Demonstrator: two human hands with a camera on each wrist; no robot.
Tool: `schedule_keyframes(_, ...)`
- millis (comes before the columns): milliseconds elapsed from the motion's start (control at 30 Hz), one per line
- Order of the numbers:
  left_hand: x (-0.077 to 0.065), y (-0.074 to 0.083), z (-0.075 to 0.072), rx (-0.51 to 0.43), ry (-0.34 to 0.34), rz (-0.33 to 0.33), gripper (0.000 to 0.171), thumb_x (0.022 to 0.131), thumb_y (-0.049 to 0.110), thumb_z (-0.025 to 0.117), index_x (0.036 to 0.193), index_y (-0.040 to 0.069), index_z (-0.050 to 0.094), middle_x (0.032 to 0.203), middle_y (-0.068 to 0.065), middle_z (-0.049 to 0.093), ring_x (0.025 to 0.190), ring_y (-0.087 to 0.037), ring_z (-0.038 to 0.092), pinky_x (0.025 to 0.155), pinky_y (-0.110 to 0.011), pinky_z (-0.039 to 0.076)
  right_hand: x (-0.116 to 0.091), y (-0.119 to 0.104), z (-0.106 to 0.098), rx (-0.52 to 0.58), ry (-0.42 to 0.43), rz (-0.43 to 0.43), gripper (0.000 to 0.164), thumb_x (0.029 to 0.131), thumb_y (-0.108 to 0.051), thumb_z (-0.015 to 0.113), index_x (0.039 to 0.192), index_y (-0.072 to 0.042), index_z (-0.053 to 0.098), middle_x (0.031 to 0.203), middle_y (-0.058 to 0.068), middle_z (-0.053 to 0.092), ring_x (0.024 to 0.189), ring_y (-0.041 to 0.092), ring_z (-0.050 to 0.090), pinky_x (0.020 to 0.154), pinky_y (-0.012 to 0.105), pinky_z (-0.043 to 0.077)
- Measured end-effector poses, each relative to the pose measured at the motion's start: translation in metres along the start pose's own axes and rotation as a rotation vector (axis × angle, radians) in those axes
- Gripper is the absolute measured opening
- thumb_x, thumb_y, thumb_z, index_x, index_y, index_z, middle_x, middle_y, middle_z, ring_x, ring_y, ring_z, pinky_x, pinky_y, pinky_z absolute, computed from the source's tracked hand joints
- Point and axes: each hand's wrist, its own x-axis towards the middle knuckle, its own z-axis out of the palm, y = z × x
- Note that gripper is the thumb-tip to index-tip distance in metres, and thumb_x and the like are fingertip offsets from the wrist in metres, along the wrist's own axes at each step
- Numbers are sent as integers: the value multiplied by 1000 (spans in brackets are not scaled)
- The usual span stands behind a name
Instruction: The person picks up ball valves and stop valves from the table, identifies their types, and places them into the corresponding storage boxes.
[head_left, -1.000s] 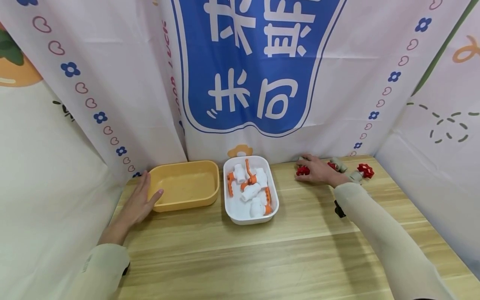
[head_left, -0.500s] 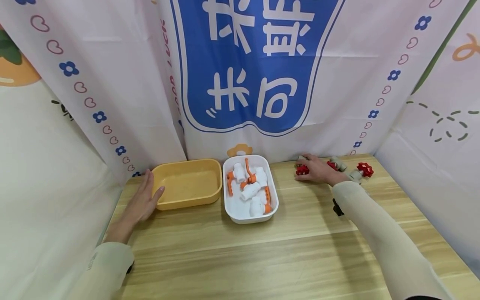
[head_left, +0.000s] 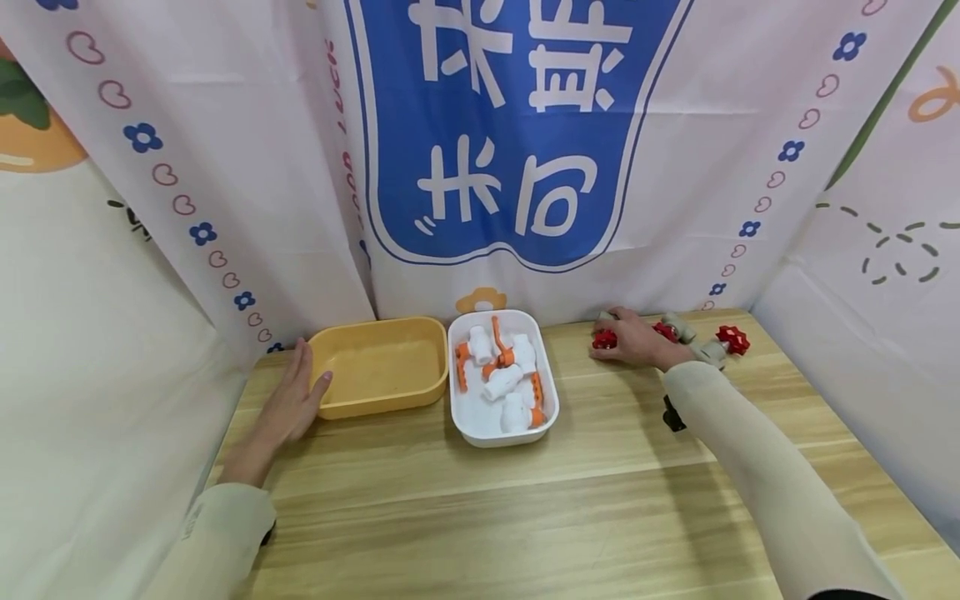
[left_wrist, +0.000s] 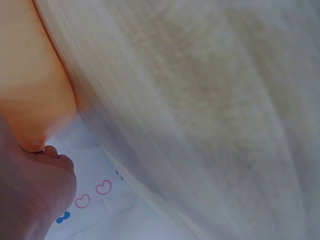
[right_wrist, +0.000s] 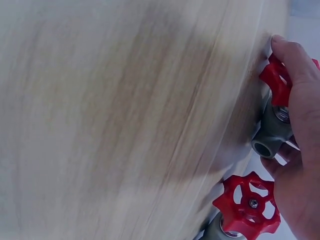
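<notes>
My left hand (head_left: 288, 400) rests with straight fingers against the left end of a yellow plastic tray (head_left: 386, 405). In the left wrist view that hand (left_wrist: 37, 192) appears beside the tray's wall (left_wrist: 37, 75). At the back right, my right hand (head_left: 637, 342) grips a grey valve with a red handwheel (head_left: 604, 339). The right wrist view shows the thumb over the red wheel and fingertips beneath the grey valve body (right_wrist: 272, 127). Right beside it lies another valve with a red handwheel (right_wrist: 250, 204). The held valve is partly hidden by the hand.
A white tray (head_left: 471, 421) stands right of the yellow one, holding several white ball valves (head_left: 502, 382) with orange handles. More red-wheeled valves (head_left: 732, 339) lie at the back right of the wooden table (head_left: 480, 517). A printed curtain (head_left: 675, 208) hangs behind.
The left hand has slid the yellow tray a little to the right, closing the gap to the white tray. My right hand stays on the valve in about the same place.
</notes>
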Motion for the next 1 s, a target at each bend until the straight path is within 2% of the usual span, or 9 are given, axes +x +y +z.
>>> schedule_keyframes(167, 0, 1, 0, -18, 5, 14, 80, 115, 48, 23, 164, -2, -16, 172, -16, -25, 161, -47, -7, 128, -66, 4, -3, -1, -2, -13, 0, 10, 54, 92, -43, 82, 126, -3, 72, 140, 36, 52, 128, 51, 53, 109, 67, 46)
schedule_keyframes(433, -1, 2, 0, -24, 2, 10, 79, 115, 48, 23, 164, -2, -16, 172, -17, -25, 161, -47, -6, 128, -66, 5, -4, -2, -7, -23, -6, 62, 59, 91, -47, 82, 131, -4, 72, 151, 38, 46, 138, 54, 47, 112, 69, 43)
schedule_keyframes(567, -2, 1, -1, -22, 8, 1, 79, 116, 46, 24, 164, 0, -17, 172, -14, -26, 160, -48, -6, 127, -67, 6, -4, -5, -11, -25, 16, 37, 58, 91, -45, 83, 130, -3, 73, 150, 39, 46, 139, 56, 45, 113, 70, 40)
schedule_keyframes(767, -2, 0, -1, -22, 11, 15, 78, 116, 45, 23, 164, -2, -16, 173, -17, -24, 161, -45, -10, 127, -67, 6, -5, -11, -19, -25, 45, 9, 52, 89, -41, 86, 124, -5, 75, 147, 35, 49, 134, 53, 49, 109, 68, 45)
schedule_keyframes(1000, -2, 1, -1, -24, 4, 25, 76, 116, 43, 22, 164, -3, -14, 173, -19, -22, 161, -43, -11, 128, -66, 5, -2, -23, -32, -24, 90, -29, 50, 87, -36, 88, 123, -4, 76, 151, 33, 48, 137, 52, 46, 113, 67, 42)
